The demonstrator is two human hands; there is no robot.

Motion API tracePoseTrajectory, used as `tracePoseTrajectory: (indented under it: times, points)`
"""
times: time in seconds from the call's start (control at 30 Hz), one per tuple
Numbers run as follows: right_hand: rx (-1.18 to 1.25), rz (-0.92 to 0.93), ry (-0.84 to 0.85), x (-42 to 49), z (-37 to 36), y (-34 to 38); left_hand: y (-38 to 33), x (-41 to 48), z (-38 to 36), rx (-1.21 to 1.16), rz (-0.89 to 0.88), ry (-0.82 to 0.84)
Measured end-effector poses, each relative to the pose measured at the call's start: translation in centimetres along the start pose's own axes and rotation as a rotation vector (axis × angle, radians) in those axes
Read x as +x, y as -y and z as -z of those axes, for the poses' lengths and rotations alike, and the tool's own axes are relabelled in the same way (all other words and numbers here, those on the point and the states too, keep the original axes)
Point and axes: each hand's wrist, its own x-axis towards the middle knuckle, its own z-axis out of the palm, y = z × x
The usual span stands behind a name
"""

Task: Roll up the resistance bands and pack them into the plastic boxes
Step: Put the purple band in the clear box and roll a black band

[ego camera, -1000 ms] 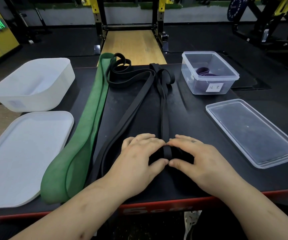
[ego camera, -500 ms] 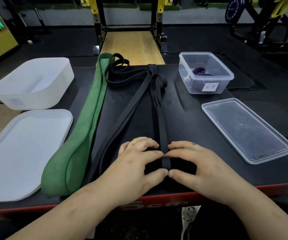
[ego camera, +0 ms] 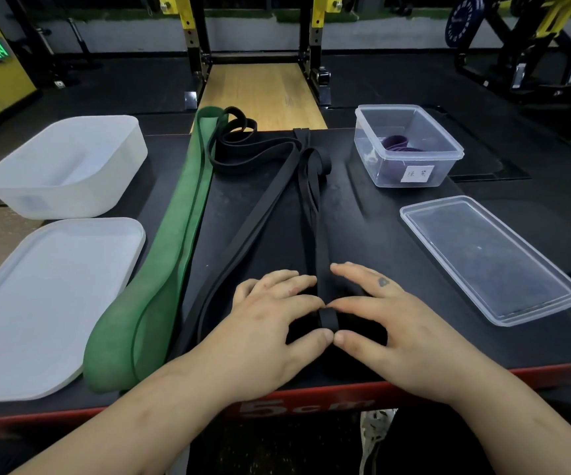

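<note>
On the table [ego camera: 363, 234], left hand [ego camera: 274, 323] and right hand [ego camera: 394, 323] curl round the black band [ego camera: 322, 248]. Their thumbs meet.

A bare strip of counter [ego camera: 363, 231] lies open between the black bands [ego camera: 267, 204] and the clear box [ego camera: 448, 166] and clear lid [ego camera: 490, 258] on the right. A narrower wedge separates the black bands from the green band [ego camera: 181, 228]. On the left stand the white tub [ego camera: 64, 173] and the white lid [ego camera: 47, 303], which perhaps touches the green band.
</note>
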Motion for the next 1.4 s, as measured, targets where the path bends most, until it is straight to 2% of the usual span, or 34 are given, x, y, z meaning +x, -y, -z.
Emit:
tracePoseTrajectory:
  times: [0.33,0.8,1.03,1.17,1.4]
  points:
    - [0.009,-0.042,0.085,0.4,0.3,0.3,0.1,-0.1,-0.1,-0.010,0.014,-0.004]
    - [0.010,-0.032,0.017,0.4,-0.1,-0.2,0.0,0.0,-1.0,0.000,-0.019,-0.127]
    - [0.026,-0.032,0.000,0.4,0.0,-0.2,0.3,0.3,-0.8,-0.023,-0.050,-0.118]
    - [0.076,-0.116,-0.015,0.1,0.4,-0.2,0.4,0.4,-0.8,-0.042,-0.043,-0.100]
    - [0.052,-0.012,-0.005,0.3,0.3,-0.3,0.7,0.7,-0.8,-0.048,-0.043,-0.105]
